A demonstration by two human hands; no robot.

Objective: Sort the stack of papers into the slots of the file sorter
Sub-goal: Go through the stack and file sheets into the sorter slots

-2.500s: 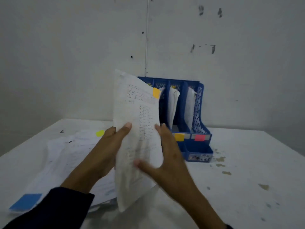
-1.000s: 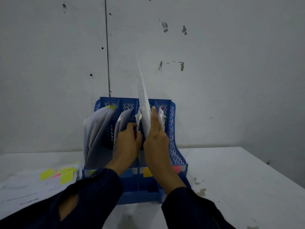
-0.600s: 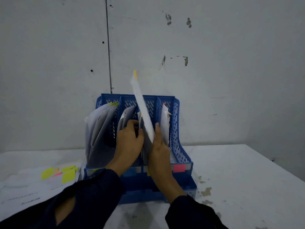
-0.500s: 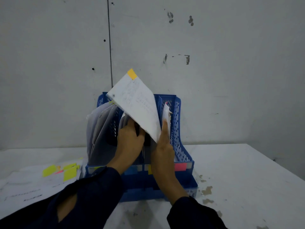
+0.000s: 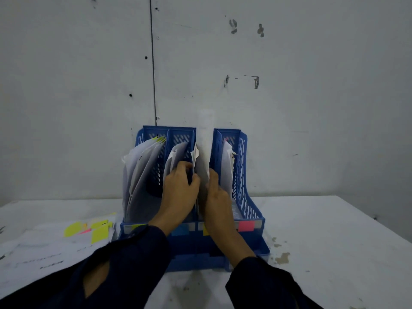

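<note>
Standing upright, long axis vertical, between both hands, the white printed paper sheet (image 5: 205, 148) is partly down in the third slot of the blue plastic four-slot file sorter (image 5: 243, 175), the right hand (image 5: 217, 197) pinching its lower edge while the left hand (image 5: 179, 188), fingers curled, holds back the sheets already filed.

The sorter (image 5: 242, 175) is blue moulded plastic with perforated walls and a smooth, faintly glossy finish. The sheets (image 5: 142, 172) standing in its slots are thin, matt white paper, several creased at the edges. The loose papers (image 5: 40, 253) on the table are the same matt stock, carrying yellow and pink paper tabs. The table (image 5: 334, 241) is a matt white surface marked with stains. The wall (image 5: 312, 108) is matt painted panel, scuffed. The sleeves (image 5: 133, 259) are dark matt cloth.
</note>
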